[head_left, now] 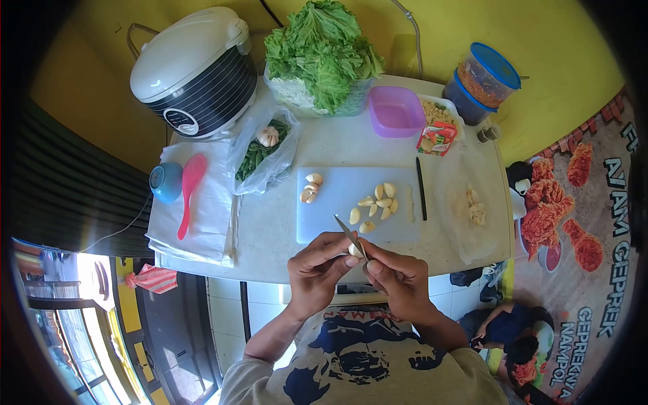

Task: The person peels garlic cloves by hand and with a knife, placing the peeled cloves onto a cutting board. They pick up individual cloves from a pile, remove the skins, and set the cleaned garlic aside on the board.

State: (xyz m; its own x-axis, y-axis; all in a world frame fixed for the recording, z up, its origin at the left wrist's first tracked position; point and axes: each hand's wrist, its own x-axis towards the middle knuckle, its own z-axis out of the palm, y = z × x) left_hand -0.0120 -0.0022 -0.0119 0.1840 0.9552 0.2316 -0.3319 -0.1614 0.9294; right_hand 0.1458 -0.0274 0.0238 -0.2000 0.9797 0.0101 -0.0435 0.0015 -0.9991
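Observation:
In front of my chest, at the table's near edge, my left hand [316,271] pinches a pale garlic clove [354,251]. My right hand [399,273] is closed around a small knife [346,229], its blade against the clove and its tip pointing up and left. Just beyond lies a white cutting board [331,219]. Several peeled garlic cloves [385,202] are scattered on its right half, and a few cloves with skin [310,192] sit at its upper left. The knife's handle is mostly hidden by my right fingers.
Garlic skins [476,210] lie on clear plastic at right, near a black stick-like object [421,189]. Behind are a purple tub [393,111], lettuce [324,54] and a rice cooker [196,71]. A bag of green chillies [260,156] and a pink rice paddle [192,185] lie left. A person [516,331] sits lower right.

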